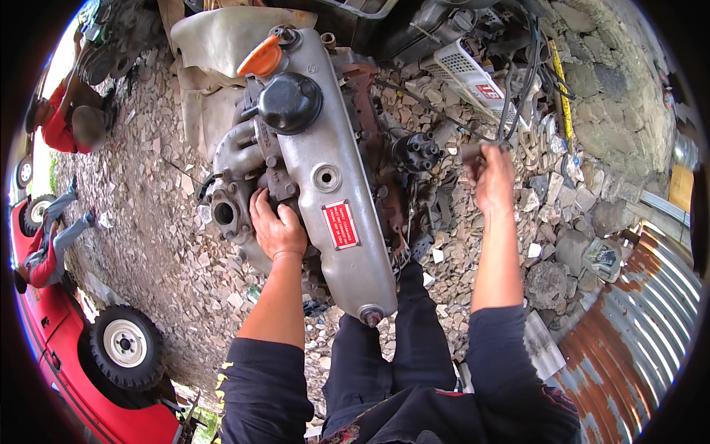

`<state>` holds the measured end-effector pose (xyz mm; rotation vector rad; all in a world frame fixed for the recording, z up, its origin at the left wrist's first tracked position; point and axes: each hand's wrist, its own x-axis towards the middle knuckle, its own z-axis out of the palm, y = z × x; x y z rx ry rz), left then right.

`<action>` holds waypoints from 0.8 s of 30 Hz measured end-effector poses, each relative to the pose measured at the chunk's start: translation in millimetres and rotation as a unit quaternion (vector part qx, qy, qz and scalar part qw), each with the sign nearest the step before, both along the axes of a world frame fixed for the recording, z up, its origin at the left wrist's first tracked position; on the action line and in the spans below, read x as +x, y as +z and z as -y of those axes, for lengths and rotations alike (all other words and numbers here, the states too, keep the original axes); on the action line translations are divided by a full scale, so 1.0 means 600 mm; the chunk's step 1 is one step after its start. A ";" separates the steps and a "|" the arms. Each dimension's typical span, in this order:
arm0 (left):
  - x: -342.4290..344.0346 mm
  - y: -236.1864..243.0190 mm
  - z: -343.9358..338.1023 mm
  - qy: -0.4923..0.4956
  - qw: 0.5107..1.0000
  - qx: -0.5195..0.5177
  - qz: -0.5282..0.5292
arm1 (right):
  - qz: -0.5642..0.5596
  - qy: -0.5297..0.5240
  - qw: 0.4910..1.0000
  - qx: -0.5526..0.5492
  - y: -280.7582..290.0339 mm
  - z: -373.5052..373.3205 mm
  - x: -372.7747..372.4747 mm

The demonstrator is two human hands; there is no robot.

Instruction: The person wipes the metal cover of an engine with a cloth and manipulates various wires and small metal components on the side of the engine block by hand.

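An engine with a long grey metal valve cover (342, 166) stands upright in front of me, a red label on its top. My left hand (279, 228) lies against the metal manifold (240, 152) on the engine's left side, thumb apart from the fingers. Some of its fingertips are hidden behind the casting. To the right of the engine, my right hand (494, 180) is closed around a small grey-brown cylinder (471, 153), whose kind I cannot make out. Close to it, a black distributor (418, 152) sticks out from the engine's side.
An orange cap (260, 56) and a round black canister (290, 103) top the engine. A white plastic crate (470, 78) and black cables (521, 81) lie at the far right, by a stone wall (599, 66). Rusty corrugated sheet (629, 318) is near right; a red vehicle (81, 348) and two people are left.
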<state>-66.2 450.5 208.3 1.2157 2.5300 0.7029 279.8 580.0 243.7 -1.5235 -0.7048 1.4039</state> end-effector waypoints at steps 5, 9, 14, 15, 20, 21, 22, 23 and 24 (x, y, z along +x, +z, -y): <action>-0.007 0.002 0.003 -0.002 1.000 0.005 -0.001 | -0.082 0.130 0.985 0.074 0.028 -0.144 -0.102; -0.006 0.003 0.001 -0.006 1.000 0.000 0.002 | 0.099 0.256 0.955 0.113 -0.028 -0.226 -0.193; 0.000 0.001 0.001 -0.009 1.000 -0.004 0.005 | 0.220 0.358 0.899 0.122 -0.072 -0.263 -0.251; 0.001 0.001 0.000 -0.008 1.000 -0.007 0.006 | 0.205 0.375 0.896 0.121 -0.083 -0.265 -0.256; -0.003 0.007 0.000 -0.003 1.000 -0.014 0.009 | 0.292 0.441 0.834 0.156 -0.078 -0.276 -0.280; -0.003 0.006 0.000 -0.004 1.000 -0.015 0.010 | 0.311 0.450 0.817 0.179 -0.077 -0.276 -0.283; -0.003 0.006 0.002 -0.005 1.000 -0.014 0.006 | 0.329 0.459 0.800 0.202 -0.076 -0.276 -0.287; -0.003 0.005 0.002 -0.006 1.000 -0.012 0.002 | 0.348 0.467 0.781 0.226 -0.074 -0.277 -0.289; -0.002 0.005 0.002 -0.007 1.000 -0.011 -0.002 | 0.344 0.473 0.779 0.225 -0.070 -0.279 -0.287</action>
